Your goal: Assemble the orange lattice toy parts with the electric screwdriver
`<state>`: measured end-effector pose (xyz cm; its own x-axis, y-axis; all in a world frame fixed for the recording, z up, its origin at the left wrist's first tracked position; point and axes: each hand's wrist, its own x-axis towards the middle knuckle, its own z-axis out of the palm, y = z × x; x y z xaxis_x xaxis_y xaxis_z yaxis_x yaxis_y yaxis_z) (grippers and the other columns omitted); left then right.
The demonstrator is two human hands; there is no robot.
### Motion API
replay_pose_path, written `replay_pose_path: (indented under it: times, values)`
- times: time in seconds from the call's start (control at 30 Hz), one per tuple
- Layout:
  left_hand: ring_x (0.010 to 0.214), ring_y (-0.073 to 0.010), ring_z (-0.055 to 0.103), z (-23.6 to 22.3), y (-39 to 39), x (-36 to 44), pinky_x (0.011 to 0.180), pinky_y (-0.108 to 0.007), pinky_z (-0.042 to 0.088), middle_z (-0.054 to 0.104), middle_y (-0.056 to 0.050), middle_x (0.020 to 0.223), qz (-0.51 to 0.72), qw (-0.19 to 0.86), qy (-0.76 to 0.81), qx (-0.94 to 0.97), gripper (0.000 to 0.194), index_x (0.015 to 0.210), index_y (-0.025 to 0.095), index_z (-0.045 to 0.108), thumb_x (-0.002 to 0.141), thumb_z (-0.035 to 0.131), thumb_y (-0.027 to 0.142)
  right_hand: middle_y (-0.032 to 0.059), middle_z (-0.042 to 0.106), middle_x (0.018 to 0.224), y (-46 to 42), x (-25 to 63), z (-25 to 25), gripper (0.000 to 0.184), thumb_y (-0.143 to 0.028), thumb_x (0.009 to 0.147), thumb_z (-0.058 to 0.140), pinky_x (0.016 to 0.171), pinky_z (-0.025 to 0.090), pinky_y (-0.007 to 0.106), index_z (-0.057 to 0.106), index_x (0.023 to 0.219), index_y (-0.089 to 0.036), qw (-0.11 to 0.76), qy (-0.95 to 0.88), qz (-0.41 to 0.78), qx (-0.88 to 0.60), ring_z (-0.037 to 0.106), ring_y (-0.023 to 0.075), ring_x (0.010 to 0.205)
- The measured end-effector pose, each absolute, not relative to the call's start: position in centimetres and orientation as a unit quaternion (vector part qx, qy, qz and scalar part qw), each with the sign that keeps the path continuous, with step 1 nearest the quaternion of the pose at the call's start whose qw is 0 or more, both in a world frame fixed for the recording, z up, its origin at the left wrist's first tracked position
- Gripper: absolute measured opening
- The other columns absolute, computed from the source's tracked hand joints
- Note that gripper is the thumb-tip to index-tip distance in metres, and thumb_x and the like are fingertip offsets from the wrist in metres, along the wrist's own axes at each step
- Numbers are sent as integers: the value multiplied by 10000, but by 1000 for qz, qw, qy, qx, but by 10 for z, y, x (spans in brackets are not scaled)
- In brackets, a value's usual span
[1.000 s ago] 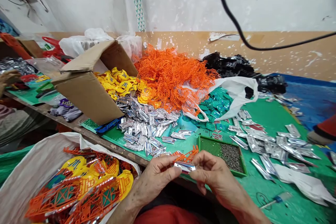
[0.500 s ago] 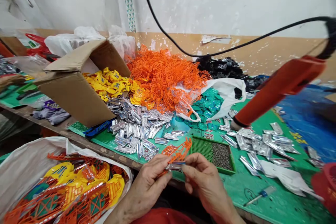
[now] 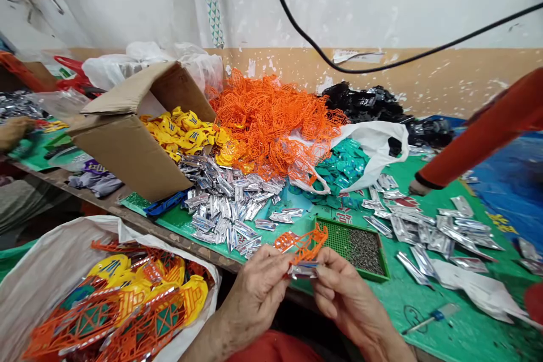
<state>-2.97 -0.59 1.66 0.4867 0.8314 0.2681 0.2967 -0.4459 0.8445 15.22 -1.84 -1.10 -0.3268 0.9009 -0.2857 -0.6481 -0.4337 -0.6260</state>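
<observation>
Between both hands is an orange plastic lattice piece with a shiny silver strip-like part against its near side. My left hand is closed on the left end of both, thumb and fingers pinching. At the right end, my right hand is closed, thumb and index fingertip pinching the silver part. Just beyond the right hand lies a green tray with small dark screws in its right half. Loose silver parts are heaped beyond the left hand.
A cardboard box spills yellow parts beside an orange lattice pile. Teal pieces lie in a white bag. A red electric screwdriver hangs at right. An open sack of assembled pieces stands front left. A pen lies right.
The view has shifted slightly, and the hanging screwdriver now appears farther right. Both hands still hold the orange piece and silver part, with more of the orange lattice showing above the fingers.
</observation>
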Motion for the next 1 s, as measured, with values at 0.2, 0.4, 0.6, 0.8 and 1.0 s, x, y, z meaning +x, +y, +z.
replay_pose_path:
  times: [0.2,0.4,0.6,0.8,1.0]
  values:
    - [785,-207,499,2,-1,-28,715,-287,401,584,-50,743,357,401,464,704,264,797,191,692,922,466,251,-92,447,513,-33,130,-20,241,-339,716,788,319,313,128,600,777,-202,498,-241,793,-255,353,14,318]
    - [928,-219,547,12,-6,-31,847,-288,399,667,-40,935,324,543,444,635,285,1115,240,707,933,496,301,-29,547,755,-25,155,4,101,-254,786,731,427,425,159,686,752,-171,521,-426,642,-368,555,29,422]
    - [885,-218,534,21,-8,-33,807,-300,408,696,-57,860,306,454,379,746,272,1052,236,739,945,489,240,1,536,849,-22,178,16,57,-219,829,679,450,514,192,726,822,-190,494,-525,582,-375,595,57,492]
    - [898,-200,596,23,-11,-33,848,-331,438,746,-43,1050,325,366,287,824,435,1254,294,632,909,489,72,34,582,810,-35,177,18,127,-153,859,634,556,538,220,722,909,-229,529,-671,330,-402,618,126,692]
    - [957,-205,610,24,-12,-33,879,-368,471,733,-74,1110,349,288,223,863,554,1314,254,556,848,462,-30,33,576,813,-43,181,18,207,-123,884,596,567,532,212,676,1040,-234,526,-734,201,-380,614,121,699]
